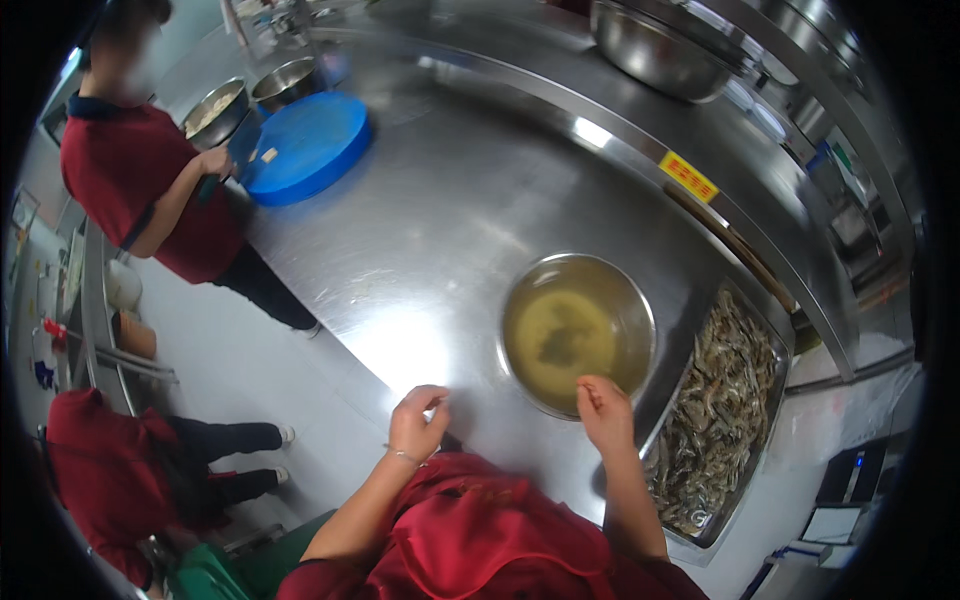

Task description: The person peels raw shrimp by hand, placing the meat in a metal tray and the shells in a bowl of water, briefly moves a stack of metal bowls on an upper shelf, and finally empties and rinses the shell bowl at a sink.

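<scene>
A round stainless steel bowl (514, 379) stands on the steel worktable, holding yellowish liquid (600, 315) with a dark clump (566, 341) in it. My right hand (607, 416) hangs over the bowl's near rim with thumb and fingers pinched together. Whether something small sits between those fingertips cannot be seen. My left hand (418, 421), a thin bracelet at its wrist, is held near the table's front edge, left of the bowl. Its fingers are curled toward the thumb, and their tips are partly hidden. Right of the bowl, a rectangular metal tray (780, 382) is heaped with raw shrimp (720, 420).
Across the table a person (150, 187) holds a cleaver (244, 142) at a round blue cutting board (311, 142). Steel bowls (217, 112) stand beyond it. A raised steel shelf (525, 64) borders the far side. Another person (112, 465) is behind at lower left.
</scene>
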{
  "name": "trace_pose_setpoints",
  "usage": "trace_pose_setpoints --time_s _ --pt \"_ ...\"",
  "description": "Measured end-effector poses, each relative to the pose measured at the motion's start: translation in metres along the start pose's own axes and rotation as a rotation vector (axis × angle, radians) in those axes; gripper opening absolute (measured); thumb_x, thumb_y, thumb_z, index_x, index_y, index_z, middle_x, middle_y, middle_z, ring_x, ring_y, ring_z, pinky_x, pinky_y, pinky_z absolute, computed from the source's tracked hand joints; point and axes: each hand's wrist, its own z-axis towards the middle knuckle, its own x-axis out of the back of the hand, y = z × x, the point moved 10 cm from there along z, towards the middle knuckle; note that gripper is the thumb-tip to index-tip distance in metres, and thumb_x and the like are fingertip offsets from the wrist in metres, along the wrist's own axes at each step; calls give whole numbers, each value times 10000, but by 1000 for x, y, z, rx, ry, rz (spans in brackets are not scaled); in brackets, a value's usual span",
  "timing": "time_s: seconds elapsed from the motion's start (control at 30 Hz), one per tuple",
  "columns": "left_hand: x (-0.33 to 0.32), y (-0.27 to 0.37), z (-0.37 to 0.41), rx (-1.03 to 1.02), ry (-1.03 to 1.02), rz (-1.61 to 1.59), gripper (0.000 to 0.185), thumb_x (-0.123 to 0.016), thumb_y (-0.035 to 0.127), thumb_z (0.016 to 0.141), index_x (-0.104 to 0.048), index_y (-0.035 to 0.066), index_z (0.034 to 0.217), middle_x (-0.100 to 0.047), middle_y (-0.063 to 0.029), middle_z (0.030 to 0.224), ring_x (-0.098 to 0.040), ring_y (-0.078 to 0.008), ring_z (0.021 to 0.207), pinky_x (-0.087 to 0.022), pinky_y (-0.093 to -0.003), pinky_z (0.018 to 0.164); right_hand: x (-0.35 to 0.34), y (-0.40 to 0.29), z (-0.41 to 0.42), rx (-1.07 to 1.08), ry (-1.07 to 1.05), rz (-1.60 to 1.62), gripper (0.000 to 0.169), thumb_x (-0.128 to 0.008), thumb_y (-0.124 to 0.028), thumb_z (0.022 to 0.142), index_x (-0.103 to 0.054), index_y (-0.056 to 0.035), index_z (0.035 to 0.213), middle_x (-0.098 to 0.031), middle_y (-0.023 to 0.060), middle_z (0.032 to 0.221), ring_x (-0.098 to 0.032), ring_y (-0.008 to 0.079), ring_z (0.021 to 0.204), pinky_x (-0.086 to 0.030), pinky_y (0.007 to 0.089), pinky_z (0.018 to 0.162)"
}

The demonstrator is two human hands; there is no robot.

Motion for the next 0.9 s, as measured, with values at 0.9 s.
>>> trace_pose_setpoints --time_s 0.9 --pt "-113 -26 47 445 -484 -456 702 -620 191 822 -215 -52 1341 -555 -165 1034 -590 -179 820 -511 -277 685 81 45 22 -82 312 -469 469 -652 -3 684 -495 -26 1125 -496 120 898 -499 259 802 -437 334 694"
